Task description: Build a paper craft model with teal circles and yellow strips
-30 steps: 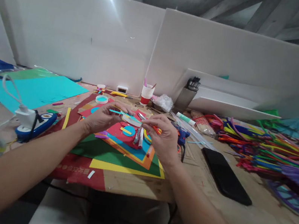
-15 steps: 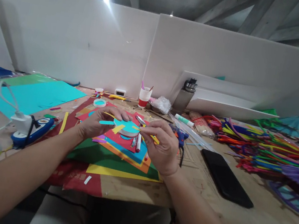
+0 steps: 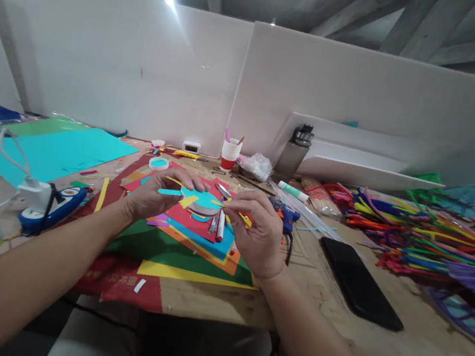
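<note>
A round turquoise-topped disc with a white rim [image 3: 202,201] is held above a stack of coloured paper. My left hand [image 3: 154,191] is closed on its far left side, fingers over the edge. From the disc a turquoise strip [image 3: 170,192] juts out to the left, and a yellow strip [image 3: 188,201] points down its near side. My right hand [image 3: 259,233] is pinched at the disc's right edge on a small yellow strip [image 3: 217,202]. Beneath lie red paper [image 3: 177,212], blue paper [image 3: 219,249] and green paper [image 3: 135,243]. A marker [image 3: 221,227] rests below the disc.
A black phone [image 3: 360,284] lies at right, before bundled pipe cleaners [image 3: 419,233]. Behind stand paper cups [image 3: 230,154] and a bottle [image 3: 292,158]. Left are a blue power strip [image 3: 59,212] and turquoise sheet [image 3: 64,152]. A glue stick [image 3: 292,191] lies beyond my right hand.
The disc and its strips have tilted very slightly in my hands. Both hands keep nearly the same place and the same grip.
</note>
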{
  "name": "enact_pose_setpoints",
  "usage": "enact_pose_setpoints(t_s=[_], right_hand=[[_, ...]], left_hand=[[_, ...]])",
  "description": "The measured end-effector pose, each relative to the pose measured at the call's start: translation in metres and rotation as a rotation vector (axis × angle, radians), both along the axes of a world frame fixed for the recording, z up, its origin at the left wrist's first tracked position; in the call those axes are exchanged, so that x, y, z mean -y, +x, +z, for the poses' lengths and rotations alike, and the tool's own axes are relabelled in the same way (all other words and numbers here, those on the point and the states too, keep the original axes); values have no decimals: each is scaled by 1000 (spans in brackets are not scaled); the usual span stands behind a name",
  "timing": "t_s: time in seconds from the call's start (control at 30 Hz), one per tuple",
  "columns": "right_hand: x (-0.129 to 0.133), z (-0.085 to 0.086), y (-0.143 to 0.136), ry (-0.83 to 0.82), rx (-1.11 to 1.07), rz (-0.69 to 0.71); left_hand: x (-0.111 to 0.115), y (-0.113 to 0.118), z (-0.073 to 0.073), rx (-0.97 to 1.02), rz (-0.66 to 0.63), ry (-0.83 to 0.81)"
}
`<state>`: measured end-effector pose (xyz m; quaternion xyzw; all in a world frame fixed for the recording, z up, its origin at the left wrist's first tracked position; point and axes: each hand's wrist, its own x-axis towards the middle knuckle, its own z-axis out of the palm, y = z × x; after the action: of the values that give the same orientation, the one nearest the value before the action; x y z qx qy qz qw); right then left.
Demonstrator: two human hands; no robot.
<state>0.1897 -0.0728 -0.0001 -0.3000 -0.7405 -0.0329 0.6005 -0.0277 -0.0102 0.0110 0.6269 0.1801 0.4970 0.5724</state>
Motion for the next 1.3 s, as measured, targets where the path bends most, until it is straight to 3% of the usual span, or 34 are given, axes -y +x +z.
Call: enact_pose_setpoints(t_s=[0.17,0.37,0.5,0.67,1.17,1.3], right_hand=[[-4,2,-1,-119,-18,52],[-20,-5,0,-568,-211,92],[-30,-13,0,-838,-368,301],[-32,-16,-3,-1045,-561,549],[-31,-13,-5,-1132,-647,597],[-31,-10,-1,-1124,-652,532]], left_hand=[[-2,3,-2,43,9,-66],[-10,11,-9,111,70,-281],[-15,13,-13,130,105,-381],[-20,14,-16,140,104,-449],[-15,19,-18,64,102,-411],[-15,18,-14,76,125,-423]])
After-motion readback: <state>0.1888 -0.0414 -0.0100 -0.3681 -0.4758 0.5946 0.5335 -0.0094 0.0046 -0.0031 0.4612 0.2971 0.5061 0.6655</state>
